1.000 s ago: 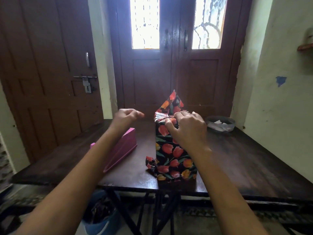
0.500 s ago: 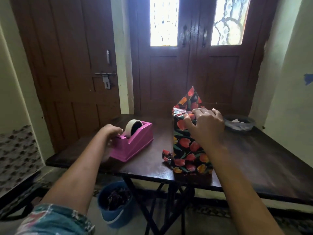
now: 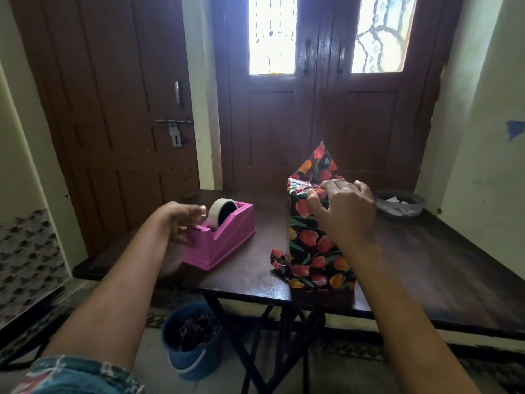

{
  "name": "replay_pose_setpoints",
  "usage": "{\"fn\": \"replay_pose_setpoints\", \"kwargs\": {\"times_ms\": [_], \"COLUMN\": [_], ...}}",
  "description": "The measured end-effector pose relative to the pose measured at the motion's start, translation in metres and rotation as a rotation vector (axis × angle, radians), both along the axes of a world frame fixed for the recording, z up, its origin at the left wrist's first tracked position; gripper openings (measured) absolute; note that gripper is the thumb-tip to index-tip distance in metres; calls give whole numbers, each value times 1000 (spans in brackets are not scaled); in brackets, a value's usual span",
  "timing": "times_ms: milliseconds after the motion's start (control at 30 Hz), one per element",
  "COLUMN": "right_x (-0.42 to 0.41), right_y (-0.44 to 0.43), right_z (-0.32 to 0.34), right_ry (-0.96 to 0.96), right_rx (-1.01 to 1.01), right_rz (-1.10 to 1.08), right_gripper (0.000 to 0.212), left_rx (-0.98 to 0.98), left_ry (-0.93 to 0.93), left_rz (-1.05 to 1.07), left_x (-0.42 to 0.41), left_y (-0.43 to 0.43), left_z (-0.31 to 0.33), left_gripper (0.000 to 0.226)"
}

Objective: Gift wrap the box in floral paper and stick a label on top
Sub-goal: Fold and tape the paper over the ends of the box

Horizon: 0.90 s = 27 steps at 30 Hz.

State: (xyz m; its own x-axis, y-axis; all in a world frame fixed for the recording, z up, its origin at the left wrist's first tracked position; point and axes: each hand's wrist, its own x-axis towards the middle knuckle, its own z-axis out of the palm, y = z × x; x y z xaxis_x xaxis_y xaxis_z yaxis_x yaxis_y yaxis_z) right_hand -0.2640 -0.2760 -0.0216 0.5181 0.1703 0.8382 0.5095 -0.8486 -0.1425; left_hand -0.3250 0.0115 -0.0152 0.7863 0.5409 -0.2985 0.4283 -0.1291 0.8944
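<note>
On a dark wooden table (image 3: 426, 265), a tall box (image 3: 312, 245) wrapped in floral paper stands at the near edge, one pointed flap (image 3: 319, 163) upright, with a pink tape dispenser (image 3: 227, 237) toward the near left corner. The right hand (image 3: 345, 211) grips the box's top, fingers curled over folded paper. The blurred left hand (image 3: 179, 220) curls at the dispenser's near end beside the tape roll (image 3: 220, 209), its hold unclear.

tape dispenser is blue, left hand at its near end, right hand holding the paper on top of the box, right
No, the head view shows the tape dispenser is pink, not blue. Otherwise yes: the left hand is at its near end and the right hand holds the paper on top of the box.
</note>
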Motion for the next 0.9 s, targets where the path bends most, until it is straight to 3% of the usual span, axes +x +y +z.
{"fn": "replay_pose_setpoints", "kwargs": {"times_ms": [333, 467, 600, 900], "right_x": [3, 4, 2, 0], "right_y": [0, -1, -1, -1], "right_z": [-2, -2, -2, -1], "right_ry": [-44, -52, -49, -53], "right_rx": [11, 15, 17, 16], "right_rz": [-9, -5, -4, -3], "right_gripper": [46, 45, 42, 42], "left_rx": [-339, -424, -388, -43], "left_ry": [-474, -521, -441, -317], "left_rz": [150, 184, 206, 167], "left_x": [-21, -27, -32, -25], "left_y": [6, 9, 10, 6], "left_z": [-34, -57, -76, -77], "left_gripper": [14, 13, 14, 24]}}
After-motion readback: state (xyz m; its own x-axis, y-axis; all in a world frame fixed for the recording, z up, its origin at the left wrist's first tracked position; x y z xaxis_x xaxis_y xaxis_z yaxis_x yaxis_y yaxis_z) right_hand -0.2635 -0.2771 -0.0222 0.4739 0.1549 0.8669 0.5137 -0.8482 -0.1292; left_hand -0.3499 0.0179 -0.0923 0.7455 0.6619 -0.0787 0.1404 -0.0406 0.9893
